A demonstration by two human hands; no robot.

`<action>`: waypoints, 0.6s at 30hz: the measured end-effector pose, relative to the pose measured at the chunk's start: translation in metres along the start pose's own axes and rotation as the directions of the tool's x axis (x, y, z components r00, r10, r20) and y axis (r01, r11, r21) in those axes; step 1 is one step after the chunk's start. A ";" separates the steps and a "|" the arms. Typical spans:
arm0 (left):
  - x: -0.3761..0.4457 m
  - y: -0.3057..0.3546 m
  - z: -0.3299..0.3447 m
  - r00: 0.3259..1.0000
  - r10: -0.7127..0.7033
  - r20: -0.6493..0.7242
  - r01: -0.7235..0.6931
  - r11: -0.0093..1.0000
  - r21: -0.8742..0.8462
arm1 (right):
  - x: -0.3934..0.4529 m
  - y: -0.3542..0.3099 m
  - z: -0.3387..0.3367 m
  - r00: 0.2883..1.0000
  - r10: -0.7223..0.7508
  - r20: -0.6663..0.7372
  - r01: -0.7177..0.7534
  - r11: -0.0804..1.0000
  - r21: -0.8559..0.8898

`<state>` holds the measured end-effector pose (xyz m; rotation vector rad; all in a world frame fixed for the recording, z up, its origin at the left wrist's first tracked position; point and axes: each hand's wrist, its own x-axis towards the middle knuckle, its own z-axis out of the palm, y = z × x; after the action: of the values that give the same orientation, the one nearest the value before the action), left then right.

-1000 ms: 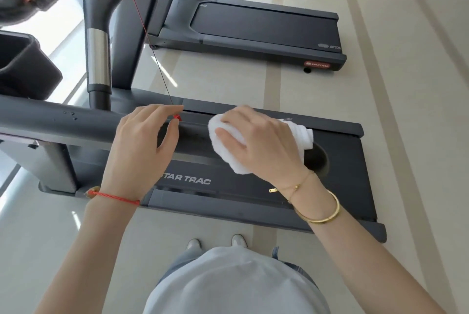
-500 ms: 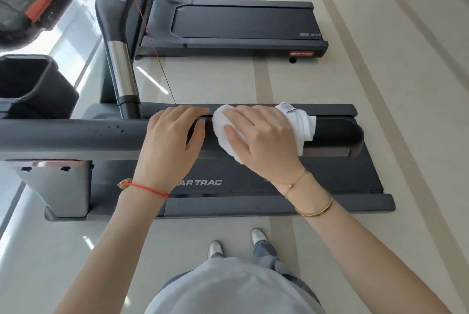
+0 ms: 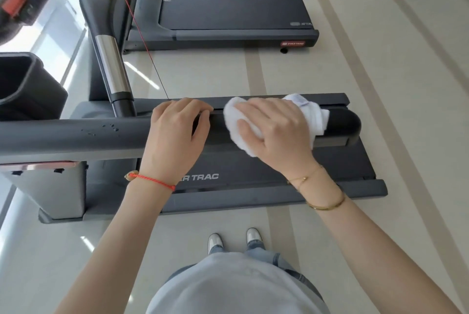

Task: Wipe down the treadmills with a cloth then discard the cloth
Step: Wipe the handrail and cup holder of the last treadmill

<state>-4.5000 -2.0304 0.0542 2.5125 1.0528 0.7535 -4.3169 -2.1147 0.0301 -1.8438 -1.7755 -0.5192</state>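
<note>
From the head view we see our right hand (image 3: 276,133) pressing the white cloth (image 3: 234,120) on the dark handrail (image 3: 76,138) of the near treadmill (image 3: 279,174), near the rail's rounded end, with its fingers (image 3: 250,127) curled over the cloth and grasping it. Our left hand (image 3: 175,136) rests on the same handrail just beside the cloth, its fingers bent over the top of the rail. A second treadmill (image 3: 228,14) stands behind on the pale floor (image 3: 380,85).
</note>
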 end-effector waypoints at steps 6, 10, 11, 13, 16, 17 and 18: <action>0.003 0.026 0.019 1.000 0.006 0.017 -0.006 1.000 0.003 | -0.002 0.072 -0.035 0.924 0.333 0.186 -0.318 0.942 -0.109; 0.007 0.047 0.033 0.999 0.018 0.027 -0.018 1.000 0.012 | 0.017 0.086 -0.034 0.821 0.373 0.432 -0.371 0.924 -0.093; 0.009 0.052 0.037 0.999 0.023 0.030 -0.023 1.000 0.013 | 0.009 0.085 -0.035 0.877 0.320 0.359 -0.321 0.945 -0.058; 0.010 0.062 0.045 0.999 0.026 0.037 -0.027 0.999 0.019 | -0.016 0.081 -0.042 0.966 0.203 0.161 -0.207 0.978 0.006; 0.014 0.074 0.054 0.999 0.026 0.047 -0.027 0.999 0.024 | -0.046 0.087 -0.045 0.993 0.115 0.031 -0.116 0.993 0.003; 0.015 0.078 0.057 0.998 0.024 0.053 -0.026 0.999 0.026 | -0.051 0.091 -0.046 0.993 0.116 0.016 -0.117 0.993 0.010; 0.016 0.082 0.060 0.998 0.022 0.061 -0.024 0.999 0.028 | -0.052 0.097 -0.046 0.992 0.124 0.016 -0.124 0.992 0.032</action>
<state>-4.4096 -2.0792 0.0497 2.5591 1.0236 0.6680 -4.2201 -2.1841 0.0253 -1.9251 -1.6554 -0.4281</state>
